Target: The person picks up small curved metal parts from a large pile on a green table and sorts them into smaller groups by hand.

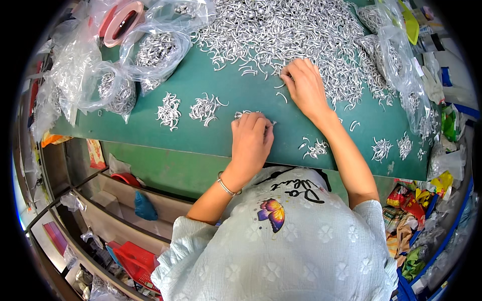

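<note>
A large heap of small curved silvery pieces [281, 30] covers the far middle of a green table [150, 130]. My right hand [305, 88] is at the heap's near edge, thumb and fingers drawn together; whatever is between the fingertips is hidden. Close to the table's front edge, my left hand [251, 143] curls its fingers down over a few of the same pieces [242, 114], which poke out around the fingertips. Two small piles [168, 111] lie left of it. Between my forearms sits another little pile [316, 148], and more small piles [381, 149] lie at the right.
Clear plastic bags of pieces [155, 50] stand at the far left, near a pink round object [123, 25]. More plastic bags [396, 55] lie along the right side. Below the table at left are shelves with a red basket [135, 263]; colourful packets [406, 200] crowd the right.
</note>
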`<state>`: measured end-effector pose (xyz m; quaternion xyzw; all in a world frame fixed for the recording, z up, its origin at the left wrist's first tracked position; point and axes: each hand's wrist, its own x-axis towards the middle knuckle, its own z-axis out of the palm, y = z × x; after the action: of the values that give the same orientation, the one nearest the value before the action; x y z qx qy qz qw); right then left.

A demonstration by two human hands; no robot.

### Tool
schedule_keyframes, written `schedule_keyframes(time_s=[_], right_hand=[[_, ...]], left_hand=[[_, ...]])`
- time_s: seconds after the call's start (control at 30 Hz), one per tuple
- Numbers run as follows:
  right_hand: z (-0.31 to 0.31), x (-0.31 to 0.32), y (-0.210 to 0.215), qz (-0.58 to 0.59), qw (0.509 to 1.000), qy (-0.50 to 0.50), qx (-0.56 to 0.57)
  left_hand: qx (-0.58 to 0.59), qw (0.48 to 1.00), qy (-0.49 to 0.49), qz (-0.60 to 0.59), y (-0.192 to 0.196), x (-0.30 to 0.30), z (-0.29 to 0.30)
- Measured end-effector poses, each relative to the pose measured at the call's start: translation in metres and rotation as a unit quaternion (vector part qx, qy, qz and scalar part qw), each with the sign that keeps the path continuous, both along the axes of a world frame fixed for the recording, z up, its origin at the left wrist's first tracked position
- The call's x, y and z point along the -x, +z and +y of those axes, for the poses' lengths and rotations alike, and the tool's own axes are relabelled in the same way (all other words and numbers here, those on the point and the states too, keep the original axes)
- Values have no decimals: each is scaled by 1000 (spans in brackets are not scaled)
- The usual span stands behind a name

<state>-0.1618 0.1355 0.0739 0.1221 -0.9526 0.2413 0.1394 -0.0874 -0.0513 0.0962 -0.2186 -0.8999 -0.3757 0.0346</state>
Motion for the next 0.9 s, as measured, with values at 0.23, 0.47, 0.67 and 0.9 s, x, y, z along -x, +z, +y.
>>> schedule_keyframes(time_s=[0.23,0.47,0.67,0.9], right_hand=[[-23,16,-3,45,997,14,-55],[-5,-15,21,-17,998,47,49],[35,-91,45,-213,969,117,38],[53,-104,43,-146,984,67,77]], left_hand=[[16,1000,-12,-6,6,-5,1],[-3,999,-32,-1,2,-11,8],[5,999,-54,-1,-2,-11,19],[-14,994,-105,-27,-14,-17,44]])
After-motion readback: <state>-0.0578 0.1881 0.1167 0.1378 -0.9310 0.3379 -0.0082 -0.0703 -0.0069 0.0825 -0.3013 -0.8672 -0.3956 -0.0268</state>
